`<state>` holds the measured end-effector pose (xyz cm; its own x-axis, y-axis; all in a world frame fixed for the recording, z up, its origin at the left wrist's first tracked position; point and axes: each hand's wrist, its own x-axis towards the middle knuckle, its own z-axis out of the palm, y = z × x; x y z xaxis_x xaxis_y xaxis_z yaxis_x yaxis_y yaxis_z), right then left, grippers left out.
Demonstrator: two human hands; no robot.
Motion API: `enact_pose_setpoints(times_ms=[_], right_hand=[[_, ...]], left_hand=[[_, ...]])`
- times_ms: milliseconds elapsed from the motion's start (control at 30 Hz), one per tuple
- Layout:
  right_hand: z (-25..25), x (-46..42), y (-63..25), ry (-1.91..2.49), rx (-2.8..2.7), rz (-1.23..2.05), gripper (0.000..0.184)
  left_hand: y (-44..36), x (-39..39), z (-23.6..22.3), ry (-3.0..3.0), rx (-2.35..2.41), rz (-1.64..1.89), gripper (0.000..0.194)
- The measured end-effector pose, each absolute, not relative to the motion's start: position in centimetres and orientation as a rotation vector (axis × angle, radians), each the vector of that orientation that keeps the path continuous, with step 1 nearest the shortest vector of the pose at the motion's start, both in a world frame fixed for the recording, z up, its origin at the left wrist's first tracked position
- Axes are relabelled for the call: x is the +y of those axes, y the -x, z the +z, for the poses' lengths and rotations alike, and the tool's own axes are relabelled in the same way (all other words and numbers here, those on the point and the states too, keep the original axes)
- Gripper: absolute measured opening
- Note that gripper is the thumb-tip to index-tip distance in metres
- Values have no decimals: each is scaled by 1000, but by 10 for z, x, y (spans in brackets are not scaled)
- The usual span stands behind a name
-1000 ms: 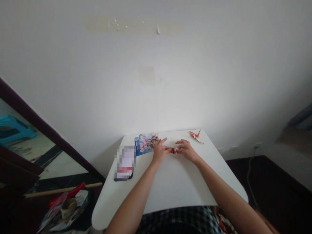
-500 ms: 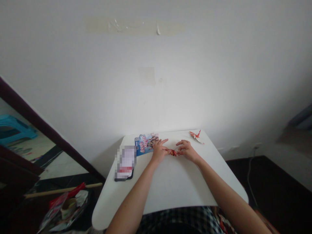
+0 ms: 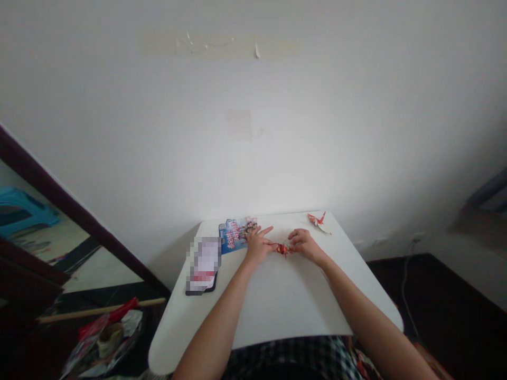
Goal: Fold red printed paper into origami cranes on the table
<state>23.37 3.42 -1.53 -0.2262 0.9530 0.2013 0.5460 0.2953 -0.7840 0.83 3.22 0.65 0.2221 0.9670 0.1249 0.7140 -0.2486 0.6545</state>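
A small red and white piece of folded paper (image 3: pixel 282 249) lies between my two hands, low over the table. My left hand (image 3: pixel 259 247) grips its left end near the thumb, with the other fingers stretched out over a blue printed leaflet (image 3: pixel 233 236). On the paper's right end, the curled fingers of my right hand (image 3: pixel 304 246) pinch it; their tips partly hide it. Behind my right hand rests a folded paper crane (image 3: pixel 317 219), red and white, with pointed tips.
All this is on a white table (image 3: pixel 293 301) against a white wall. A phone (image 3: pixel 204 266), its screen blurred, lies at the table's left. On the floor at lower left are a bag of rubbish (image 3: pixel 111 340) and a wooden stick (image 3: pixel 152 302); a cable (image 3: pixel 404 287) hangs at right.
My right fingers have shifted slightly on the folded paper, and more of its right end shows. My left hand, the crane, the leaflet and the phone have stayed in place.
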Motion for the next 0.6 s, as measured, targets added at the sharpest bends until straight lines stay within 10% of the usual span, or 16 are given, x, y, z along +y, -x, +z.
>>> enact_pose_setpoints(times_ms=[600], right_hand=[[-22,39,-236,1326,-1839,710,7]], left_hand=[[-8,31,8,-2026,1610,790,9]])
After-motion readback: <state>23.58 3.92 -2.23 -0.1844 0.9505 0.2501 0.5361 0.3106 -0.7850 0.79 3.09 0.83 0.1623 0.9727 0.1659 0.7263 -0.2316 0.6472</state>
